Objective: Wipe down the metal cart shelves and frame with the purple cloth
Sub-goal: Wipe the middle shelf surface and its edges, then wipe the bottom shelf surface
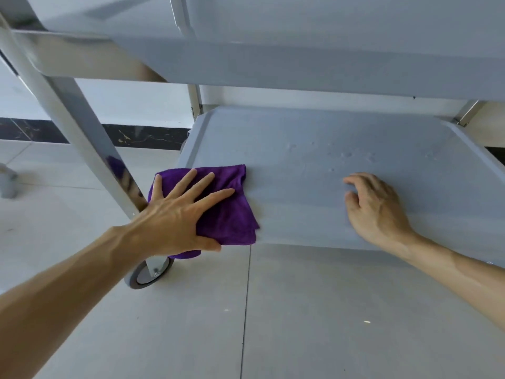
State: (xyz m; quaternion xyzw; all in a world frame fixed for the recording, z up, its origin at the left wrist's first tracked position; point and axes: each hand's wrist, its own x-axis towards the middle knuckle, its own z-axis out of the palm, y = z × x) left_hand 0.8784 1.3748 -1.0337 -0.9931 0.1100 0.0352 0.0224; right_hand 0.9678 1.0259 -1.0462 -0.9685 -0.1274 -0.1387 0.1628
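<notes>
The folded purple microfibre cloth (pixel 229 209) lay under the left hand's (pixel 175 217) flat, spread fingers (pixel 216 194) on the grey cart shelf (pixel 314 149) (right hand (pixel 377 209) rested beside, loosely curled, holding nothing).

Lower grey shelf (pixel 341 149) of cart: purple cloth (pixel 232 212) flat on its front-left corner, one edge hanging over front lip. Few water droplets (pixel 347 154) mid-shelf toward back. Cart on pale tiled floor (pixel 328 324) via caster wheel (pixel 147 274), front-left.

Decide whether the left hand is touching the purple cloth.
Touching. The head view shows the left hand lying flat on the purple cloth, its straight fingers spread across it.
</notes>
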